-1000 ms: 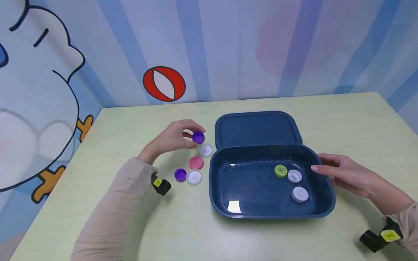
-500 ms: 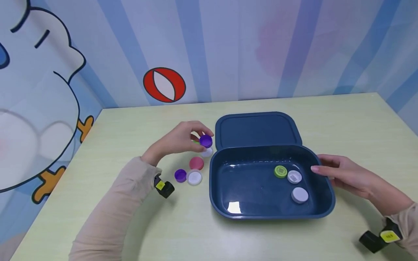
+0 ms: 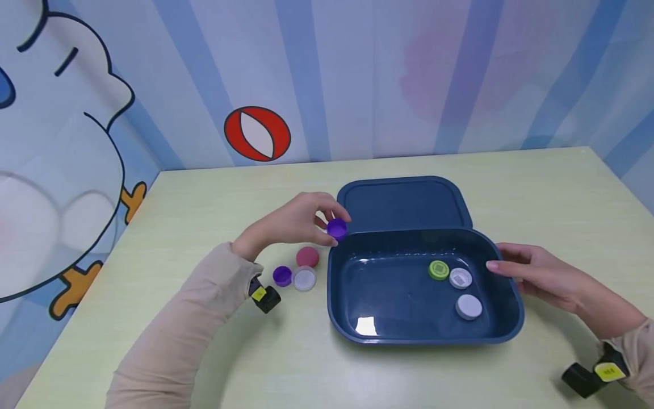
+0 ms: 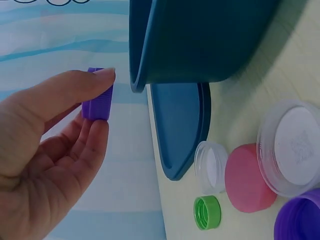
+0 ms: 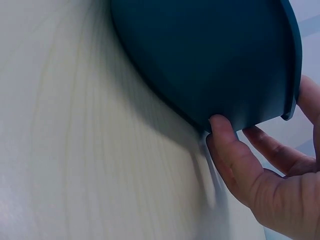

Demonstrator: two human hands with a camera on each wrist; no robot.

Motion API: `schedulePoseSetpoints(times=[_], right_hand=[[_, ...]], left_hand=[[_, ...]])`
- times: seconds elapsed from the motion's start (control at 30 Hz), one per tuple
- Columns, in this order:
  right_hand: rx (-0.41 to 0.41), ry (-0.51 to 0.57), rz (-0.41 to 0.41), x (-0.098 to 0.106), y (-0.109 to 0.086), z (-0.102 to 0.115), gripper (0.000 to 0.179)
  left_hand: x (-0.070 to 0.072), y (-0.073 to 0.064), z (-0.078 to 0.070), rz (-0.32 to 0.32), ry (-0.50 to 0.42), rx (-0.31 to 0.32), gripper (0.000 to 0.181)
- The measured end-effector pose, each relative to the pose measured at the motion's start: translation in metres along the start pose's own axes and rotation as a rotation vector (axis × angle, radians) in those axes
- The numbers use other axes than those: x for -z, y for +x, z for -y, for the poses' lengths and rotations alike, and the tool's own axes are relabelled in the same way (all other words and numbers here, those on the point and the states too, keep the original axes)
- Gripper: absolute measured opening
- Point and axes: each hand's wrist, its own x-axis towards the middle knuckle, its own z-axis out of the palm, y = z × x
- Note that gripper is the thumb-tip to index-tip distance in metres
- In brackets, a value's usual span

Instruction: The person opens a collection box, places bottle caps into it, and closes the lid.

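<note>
Near the blue box gripped by the right hand, a purple cap pinched by the left hand.

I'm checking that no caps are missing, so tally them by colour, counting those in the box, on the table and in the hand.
Purple caps: 2 (one in the left hand, one on the table)
Pink cap: 1 (table)
Green caps: 2 (one in the box, one on the table)
White caps: 4 (two in the box, two clear-rimmed on the table)
Total: 9
</note>
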Motion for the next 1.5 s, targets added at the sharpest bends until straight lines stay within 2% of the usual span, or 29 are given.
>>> schedulePoseSetpoints(times=[0.43, 0.8, 1.13, 1.5], right_hand=[[-0.001, -0.011, 0.001, 0.001, 0.001, -0.001, 0.070], [0.008, -0.005, 0.009, 0.002, 0.001, -0.001, 0.069], [0.014, -0.017, 0.010, 0.000, 0.003, 0.001, 0.070], [0.000, -0.020, 0.002, 0.002, 0.002, 0.000, 0.071]], left_hand=[[-0.008, 0.014, -0.015, 0.068, 0.058, -0.097, 0.035], [-0.018, 0.029, -0.028, 0.144, 0.099, -0.078, 0.037], [-0.026, 0.041, -0.038, 0.177, 0.114, -0.083, 0.038], [-0.037, 0.058, -0.042, 0.212, 0.110, -0.129, 0.037]])
